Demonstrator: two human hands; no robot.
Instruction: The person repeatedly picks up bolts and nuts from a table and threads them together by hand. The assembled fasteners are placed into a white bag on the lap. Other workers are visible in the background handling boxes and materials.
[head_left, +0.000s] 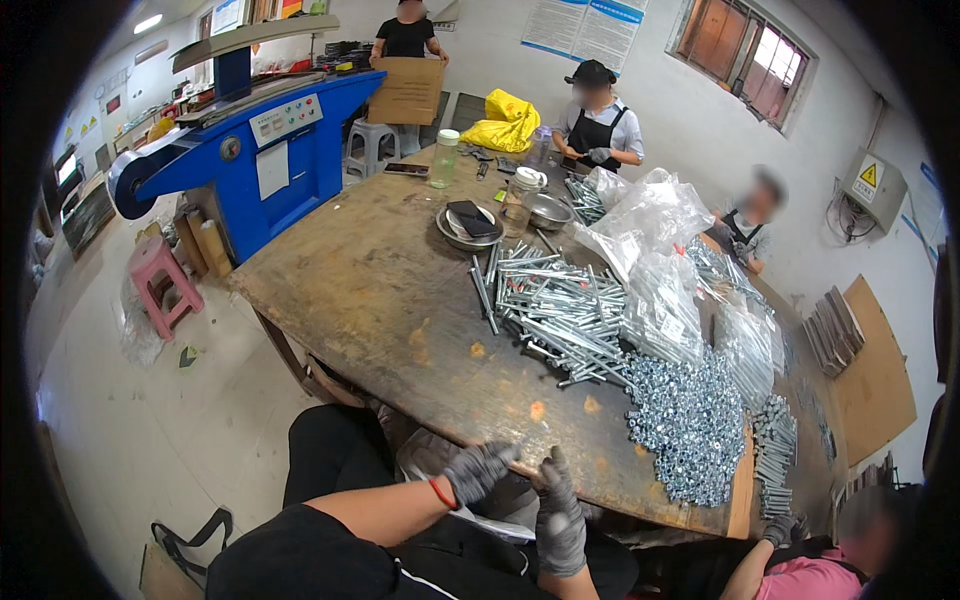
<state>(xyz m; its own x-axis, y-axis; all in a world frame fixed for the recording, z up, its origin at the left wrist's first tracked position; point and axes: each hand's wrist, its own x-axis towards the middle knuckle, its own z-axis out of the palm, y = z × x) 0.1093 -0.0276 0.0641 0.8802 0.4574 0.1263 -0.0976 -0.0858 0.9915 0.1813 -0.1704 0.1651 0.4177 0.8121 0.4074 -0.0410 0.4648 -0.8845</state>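
My left hand, in a grey glove with a red band at the wrist, is closed in a pinch at the table's near edge. A thin, blurred silvery bolt juts from its fingertips. Close by on the right, my right hand, also gloved in grey, is raised with its fingers curled; what they hold, if anything, is hidden. Beyond both hands lies a heap of long bolts on the worn wooden table. To its right spreads a big pile of small shiny nuts.
Clear plastic bags lie among the bolts. Metal bowls and a green-tinted bottle stand farther back. A co-worker's gloved hand is at the right edge; other people sit beyond. A blue machine and pink stool stand left.
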